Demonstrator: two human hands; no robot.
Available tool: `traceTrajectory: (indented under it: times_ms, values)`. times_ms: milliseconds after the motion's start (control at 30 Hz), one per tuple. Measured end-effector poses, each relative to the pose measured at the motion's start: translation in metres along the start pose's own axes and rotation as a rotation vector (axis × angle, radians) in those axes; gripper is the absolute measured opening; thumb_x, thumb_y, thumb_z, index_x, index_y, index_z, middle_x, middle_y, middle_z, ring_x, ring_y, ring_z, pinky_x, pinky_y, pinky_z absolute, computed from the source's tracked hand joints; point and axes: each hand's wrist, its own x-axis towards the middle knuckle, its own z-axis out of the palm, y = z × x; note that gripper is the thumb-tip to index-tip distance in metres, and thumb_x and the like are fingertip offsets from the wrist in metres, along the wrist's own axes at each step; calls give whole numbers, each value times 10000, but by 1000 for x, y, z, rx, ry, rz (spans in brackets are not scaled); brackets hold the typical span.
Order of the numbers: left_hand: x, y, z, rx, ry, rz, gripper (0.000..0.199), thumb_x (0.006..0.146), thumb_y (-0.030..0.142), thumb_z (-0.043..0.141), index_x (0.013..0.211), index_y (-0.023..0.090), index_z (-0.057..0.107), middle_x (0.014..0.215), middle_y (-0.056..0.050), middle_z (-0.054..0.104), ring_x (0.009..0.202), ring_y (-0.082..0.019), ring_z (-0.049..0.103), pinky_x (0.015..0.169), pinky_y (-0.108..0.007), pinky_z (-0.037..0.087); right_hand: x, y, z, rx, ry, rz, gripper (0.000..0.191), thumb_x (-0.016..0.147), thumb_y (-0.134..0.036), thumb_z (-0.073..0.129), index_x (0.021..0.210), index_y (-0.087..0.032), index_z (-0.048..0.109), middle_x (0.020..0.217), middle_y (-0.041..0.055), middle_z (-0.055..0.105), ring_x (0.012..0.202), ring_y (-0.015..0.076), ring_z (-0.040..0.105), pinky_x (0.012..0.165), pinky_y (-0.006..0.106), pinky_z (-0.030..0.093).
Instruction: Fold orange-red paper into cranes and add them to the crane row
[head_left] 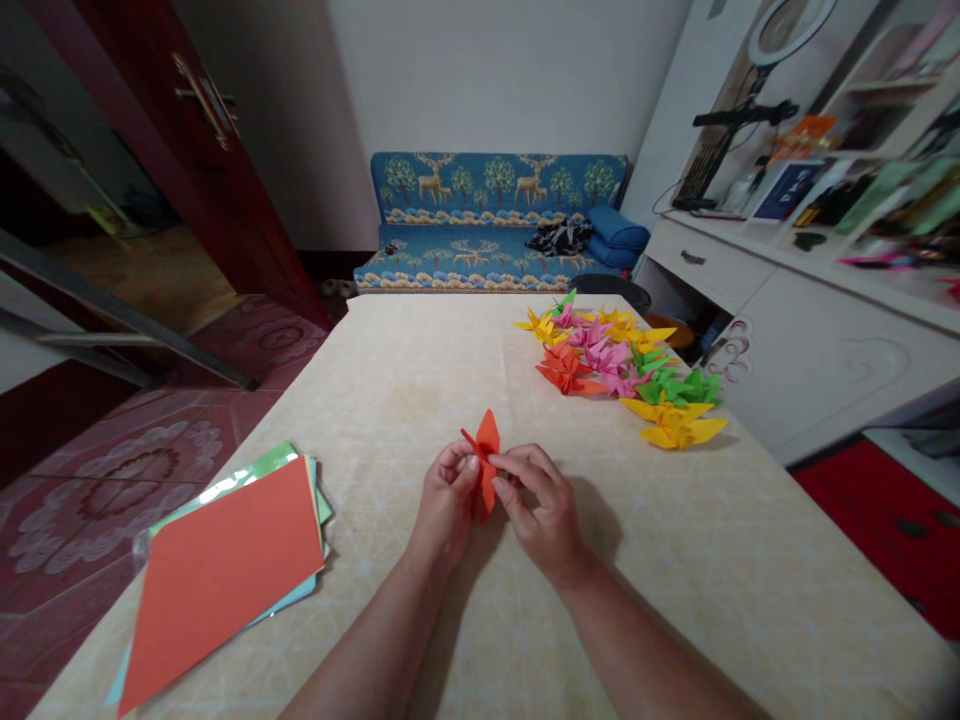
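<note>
An orange-red origami crane (pixel 488 436) is held up between my two hands over the middle of the table. Its pointed wings spread toward the far side and toward me, and a thin folded strip sticks out to the upper left. My left hand (pixel 448 500) pinches it from the left with thumb and fingers. From the right, my right hand (pixel 546 510) grips the paper between thumb and index finger. Part of the folded body is hidden behind the fingers.
A stack of coloured paper sheets (pixel 225 580), orange on top, lies at the left. Several finished paper cranes (pixel 600 355) in pink, yellow, green and red crowd the far right of the table (pixel 405 350). Beyond are a blue sofa (pixel 465 240) and a white cabinet (pixel 825 330).
</note>
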Motion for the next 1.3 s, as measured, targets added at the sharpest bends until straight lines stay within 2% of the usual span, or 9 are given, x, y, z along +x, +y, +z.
traceTrajectory:
  times_ms: [100, 333, 500, 633, 733, 833, 1033, 1200, 1300]
  values:
    - [-1, 1, 2, -54, -33, -73, 269, 672, 189, 791, 858, 162, 599, 693, 31, 639, 589, -56, 583, 593, -147, 467, -1, -3, 1, 28, -7, -6, 313, 905, -150, 485, 1147, -273, 642, 942, 56, 606, 871, 172, 607, 757, 295, 510]
    - [-4, 2, 5, -67, -78, -128, 284, 690, 179, 778, 907, 159, 595, 719, 13, 648, 633, -80, 619, 631, -166, 495, -1, -6, 1, 40, 27, -14, 297, 883, -137, 515, 1129, -260, 626, 957, 53, 637, 884, 183, 613, 778, 309, 508]
    - [-4, 1, 5, -62, -61, -128, 300, 685, 166, 775, 924, 163, 594, 722, 9, 658, 657, -90, 632, 648, -173, 496, -1, -6, 2, 43, 64, 29, 210, 860, -142, 548, 1038, -235, 611, 872, 31, 614, 800, 161, 598, 715, 277, 499]
    - [-4, 0, 5, -66, -50, -110, 288, 678, 189, 784, 897, 163, 600, 696, 22, 651, 618, -81, 614, 637, -176, 493, -1, -7, 1, 28, 36, 46, 118, 858, -185, 566, 961, -221, 613, 867, 39, 610, 795, 169, 592, 705, 282, 489]
    - [-4, 0, 6, -63, -41, -69, 286, 667, 219, 798, 877, 158, 613, 717, 13, 668, 628, -84, 618, 648, -185, 497, 0, -5, 1, -32, 62, 52, 135, 830, -226, 623, 964, -210, 611, 886, 47, 600, 804, 178, 584, 710, 293, 487]
    - [-5, -1, 8, -19, -20, -23, 271, 661, 208, 801, 870, 161, 635, 745, -5, 693, 649, -96, 632, 635, -187, 491, 1, -2, 1, -95, 147, 57, 27, 839, -194, 606, 861, -195, 622, 859, 44, 567, 759, 157, 571, 659, 268, 473]
    - [-7, -3, 8, 326, 36, 152, 164, 691, 218, 772, 839, 162, 727, 817, -45, 727, 738, -144, 654, 717, -254, 508, 1, 6, -1, -127, 216, 112, 83, 845, -160, 587, 772, -195, 603, 743, 15, 585, 682, 143, 561, 623, 256, 449]
    - [-11, -3, 6, 657, -94, 398, 170, 824, 224, 644, 947, 192, 756, 952, -77, 716, 898, -180, 649, 818, -295, 492, 2, 13, -1, -120, 243, 151, 82, 833, -136, 585, 793, -182, 640, 736, 18, 625, 670, 143, 582, 623, 253, 459]
    - [-12, -3, 6, 811, -166, 479, 240, 860, 206, 588, 1057, 212, 726, 999, -85, 696, 917, -184, 643, 802, -297, 498, 2, 15, -1, -99, 235, 166, 128, 835, -115, 557, 817, -176, 668, 755, 31, 650, 700, 154, 609, 650, 258, 477]
